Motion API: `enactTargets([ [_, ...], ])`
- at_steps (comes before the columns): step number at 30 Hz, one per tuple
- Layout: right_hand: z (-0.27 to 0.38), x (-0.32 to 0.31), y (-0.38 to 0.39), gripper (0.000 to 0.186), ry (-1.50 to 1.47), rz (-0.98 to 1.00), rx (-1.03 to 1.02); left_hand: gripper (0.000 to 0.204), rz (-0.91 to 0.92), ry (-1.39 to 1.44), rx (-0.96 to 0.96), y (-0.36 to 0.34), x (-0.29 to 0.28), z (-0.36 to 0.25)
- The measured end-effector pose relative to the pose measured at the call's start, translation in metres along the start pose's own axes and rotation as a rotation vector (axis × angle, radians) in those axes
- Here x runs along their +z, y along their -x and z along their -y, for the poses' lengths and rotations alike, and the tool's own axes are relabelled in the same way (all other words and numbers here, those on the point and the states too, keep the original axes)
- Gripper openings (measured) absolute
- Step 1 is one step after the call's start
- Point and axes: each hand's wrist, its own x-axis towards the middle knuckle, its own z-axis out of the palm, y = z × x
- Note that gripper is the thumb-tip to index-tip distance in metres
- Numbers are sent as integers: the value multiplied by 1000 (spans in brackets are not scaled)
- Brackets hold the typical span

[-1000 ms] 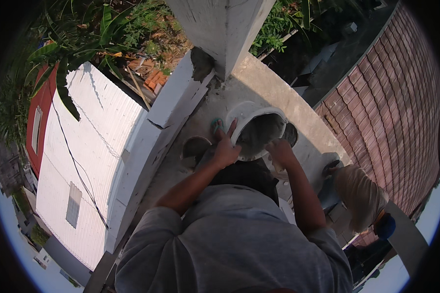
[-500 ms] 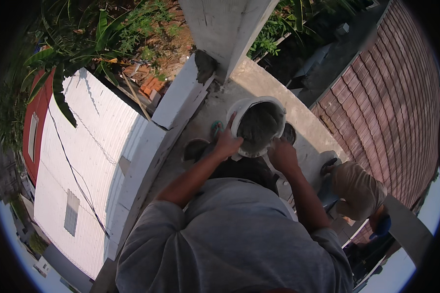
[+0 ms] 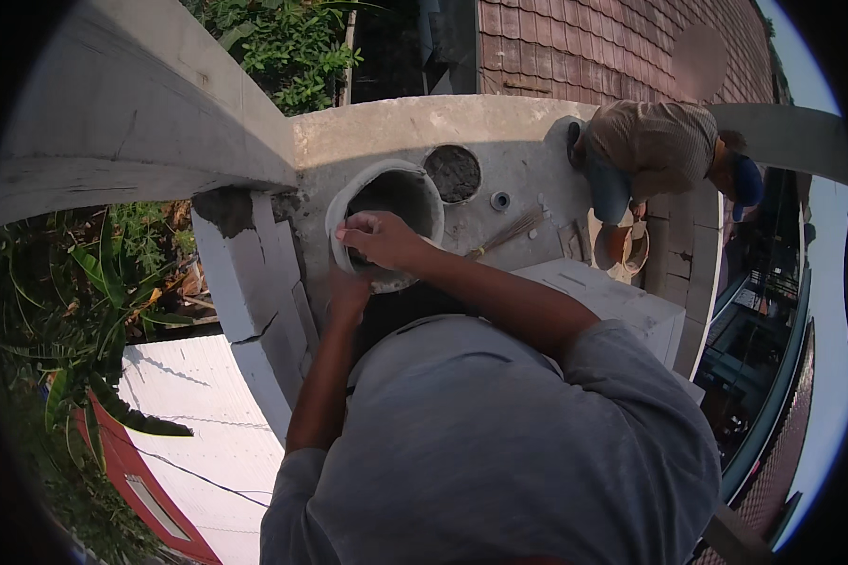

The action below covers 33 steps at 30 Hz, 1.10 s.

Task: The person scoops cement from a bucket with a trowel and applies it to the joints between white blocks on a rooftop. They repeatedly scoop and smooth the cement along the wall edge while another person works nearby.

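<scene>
A white bucket [image 3: 431, 200], its rim smeared with grey mortar, is right in front of me with its mouth turned partly toward me. Its inside is dark and shadowed. My right hand [image 3: 379, 239] reaches across the mouth to the left side of the rim, fingers curled in a pinch; what they hold I cannot make out. Beneath it, my left hand [image 3: 350, 290] is against the near left side of the bucket, its fingers mostly hidden. Just beyond stands a round container of wet grey mortar [image 3: 453, 174].
A broom of thin sticks [image 3: 507, 233] and a small dark ring-shaped thing [image 3: 500, 201] lie on the concrete floor. White blocks [image 3: 612, 306] are stacked at right; a block wall [image 3: 245, 282] and concrete column [image 3: 160, 104] border the left. A co-worker [image 3: 655, 146] bends at the right near another bucket [image 3: 634, 247].
My view has swung to the right, bringing the co-worker, broom and white blocks into fuller sight. The right hand has moved from the bucket's right side across to its left rim.
</scene>
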Motion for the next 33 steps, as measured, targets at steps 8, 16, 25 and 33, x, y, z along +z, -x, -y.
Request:
enactTargets([
  [8, -44, -43, 37, 26, -628, -63, 313, 82, 186, -103, -104, 16, 55, 33],
  [16, -88, -105, 88, 24, -1018, -405, 370, 90, 452, -357, -443, -11, 87, 60],
  [25, -200, -159, 107, 34, -948, -737, 360, 103, 619, -1264, -233, -24, 26, 96],
  [33, -314, -253, 73, 40, -844, -979, 584, 80, 546, -893, -647, -21, 41, 49],
])
